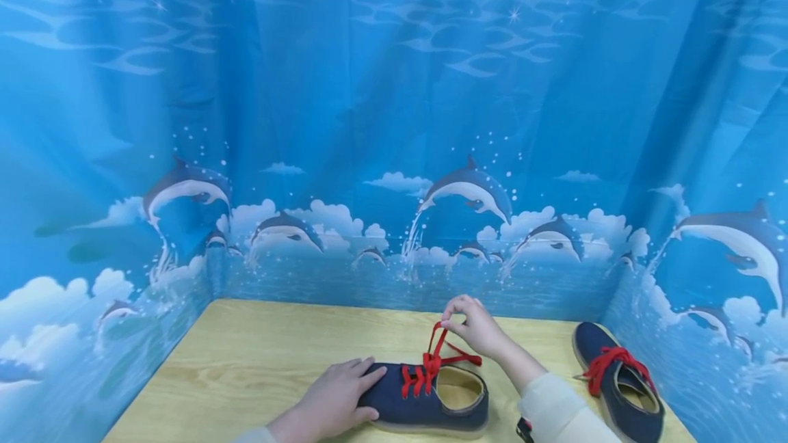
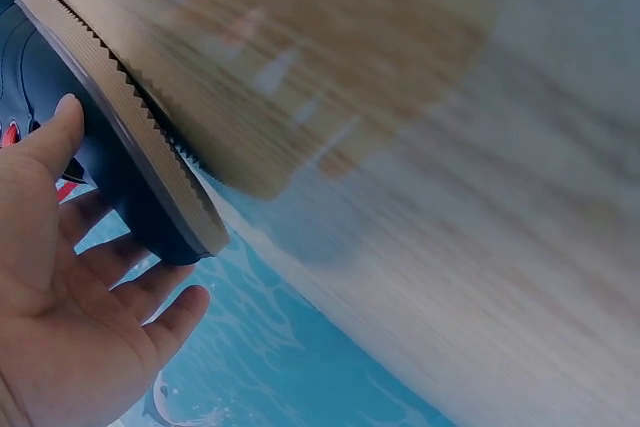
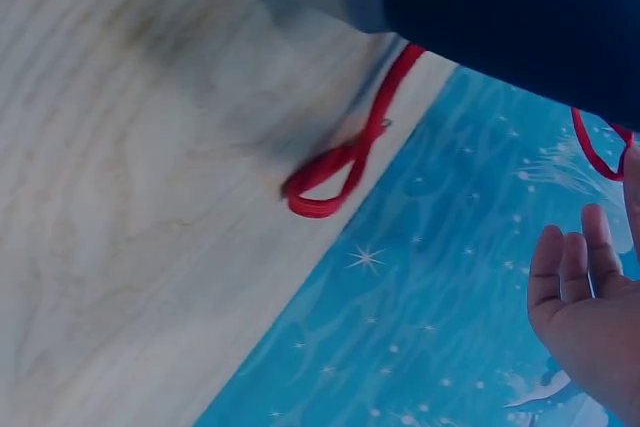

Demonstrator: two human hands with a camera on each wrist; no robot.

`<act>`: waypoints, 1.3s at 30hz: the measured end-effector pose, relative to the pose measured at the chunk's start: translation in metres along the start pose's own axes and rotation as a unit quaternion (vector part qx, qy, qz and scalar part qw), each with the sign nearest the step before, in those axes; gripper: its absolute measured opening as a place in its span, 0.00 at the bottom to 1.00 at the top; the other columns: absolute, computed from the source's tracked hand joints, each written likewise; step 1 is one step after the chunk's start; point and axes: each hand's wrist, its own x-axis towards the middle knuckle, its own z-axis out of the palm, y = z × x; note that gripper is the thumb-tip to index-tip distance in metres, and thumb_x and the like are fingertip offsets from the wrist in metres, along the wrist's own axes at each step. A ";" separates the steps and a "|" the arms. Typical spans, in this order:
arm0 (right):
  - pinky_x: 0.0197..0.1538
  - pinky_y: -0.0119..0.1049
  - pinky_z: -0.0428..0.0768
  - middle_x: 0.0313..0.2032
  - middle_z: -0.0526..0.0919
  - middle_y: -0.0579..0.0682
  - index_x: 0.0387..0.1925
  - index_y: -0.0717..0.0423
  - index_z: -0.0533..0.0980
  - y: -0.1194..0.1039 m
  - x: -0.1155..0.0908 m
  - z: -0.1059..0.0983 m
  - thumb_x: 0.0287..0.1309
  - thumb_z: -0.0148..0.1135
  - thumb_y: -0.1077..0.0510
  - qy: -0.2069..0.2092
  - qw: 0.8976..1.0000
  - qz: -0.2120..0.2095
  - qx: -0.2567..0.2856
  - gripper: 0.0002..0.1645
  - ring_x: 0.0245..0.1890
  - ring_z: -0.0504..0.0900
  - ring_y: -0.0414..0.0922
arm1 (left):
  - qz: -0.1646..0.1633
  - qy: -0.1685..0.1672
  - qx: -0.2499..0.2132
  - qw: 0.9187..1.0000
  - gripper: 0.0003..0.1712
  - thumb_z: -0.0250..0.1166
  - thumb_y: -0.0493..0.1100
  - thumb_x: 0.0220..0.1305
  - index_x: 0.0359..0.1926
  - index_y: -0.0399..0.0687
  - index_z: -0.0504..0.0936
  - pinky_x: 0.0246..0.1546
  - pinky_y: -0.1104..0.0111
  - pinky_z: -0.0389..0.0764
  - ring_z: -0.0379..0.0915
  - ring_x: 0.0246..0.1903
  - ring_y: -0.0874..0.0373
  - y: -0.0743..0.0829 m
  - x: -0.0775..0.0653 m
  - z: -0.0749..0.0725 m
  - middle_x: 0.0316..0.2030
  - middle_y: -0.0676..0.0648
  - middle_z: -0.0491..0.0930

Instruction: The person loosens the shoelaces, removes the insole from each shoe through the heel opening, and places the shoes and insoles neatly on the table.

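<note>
A navy shoe [image 1: 388, 398] with a pale sole and red laces lies sideways on the table, toe to the left. My left hand [image 1: 341, 395] holds its toe end, thumb on one side and fingers on the other; the left wrist view shows the thumb against the navy upper [image 2: 85, 137]. Above the shoe's opening, my right hand [image 1: 480, 327] pinches a raised loop of the red shoelace [image 1: 438, 347] between thumb and fingertips. Another red lace loop [image 3: 370, 132] extends beyond the shoe in the right wrist view. The knot's details are too small to tell.
A second navy shoe [image 1: 609, 392] with a red laced bow stands at the table's right edge, beside my right forearm. The light wooden table [image 1: 246, 347] meets a blue dolphin-print curtain [image 1: 369, 122] behind and at both sides.
</note>
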 end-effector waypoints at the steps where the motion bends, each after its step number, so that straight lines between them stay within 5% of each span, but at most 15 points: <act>1: 0.41 0.39 0.78 0.48 0.78 0.49 0.29 0.45 0.77 0.001 -0.001 0.001 0.65 0.66 0.59 -0.003 1.000 -0.004 -0.002 0.08 0.55 0.72 0.55 | -0.001 0.000 0.000 1.000 0.40 0.63 0.70 0.62 0.73 0.68 0.68 0.63 0.48 0.71 0.66 0.67 0.46 0.000 0.000 0.000 0.71 0.48 0.68; 10: 0.42 0.38 0.78 0.50 0.78 0.49 0.28 0.43 0.77 0.001 -0.010 -0.001 0.63 0.69 0.57 -0.013 1.000 -0.012 -0.021 0.09 0.53 0.72 0.52 | -0.001 0.001 -0.009 1.000 0.41 0.62 0.69 0.62 0.74 0.67 0.67 0.64 0.47 0.71 0.65 0.68 0.45 0.000 -0.001 0.000 0.71 0.47 0.67; 21: 0.50 0.53 0.79 0.55 0.77 0.48 0.34 0.41 0.79 -0.020 -0.030 -0.018 0.68 0.64 0.52 -0.068 0.995 -0.079 0.004 0.04 0.57 0.70 0.54 | 0.002 0.005 0.000 1.000 0.41 0.62 0.70 0.62 0.74 0.67 0.67 0.63 0.49 0.71 0.66 0.67 0.46 -0.001 -0.001 0.002 0.71 0.47 0.67; 30: 0.57 0.56 0.76 0.60 0.74 0.45 0.45 0.37 0.84 -0.032 -0.043 -0.018 0.63 0.67 0.46 -0.106 0.980 -0.150 -0.072 0.09 0.61 0.69 0.52 | -0.002 0.012 0.013 1.000 0.42 0.61 0.71 0.62 0.74 0.68 0.66 0.64 0.48 0.70 0.65 0.68 0.46 -0.001 0.001 0.004 0.72 0.47 0.66; 39: 0.55 0.51 0.78 0.62 0.72 0.44 0.33 0.34 0.81 -0.035 -0.043 -0.016 0.60 0.70 0.50 -0.106 0.977 -0.156 -0.095 0.04 0.61 0.69 0.52 | -0.004 0.003 0.008 1.000 0.42 0.61 0.71 0.62 0.74 0.69 0.66 0.64 0.47 0.70 0.65 0.68 0.46 -0.001 0.001 0.005 0.72 0.47 0.66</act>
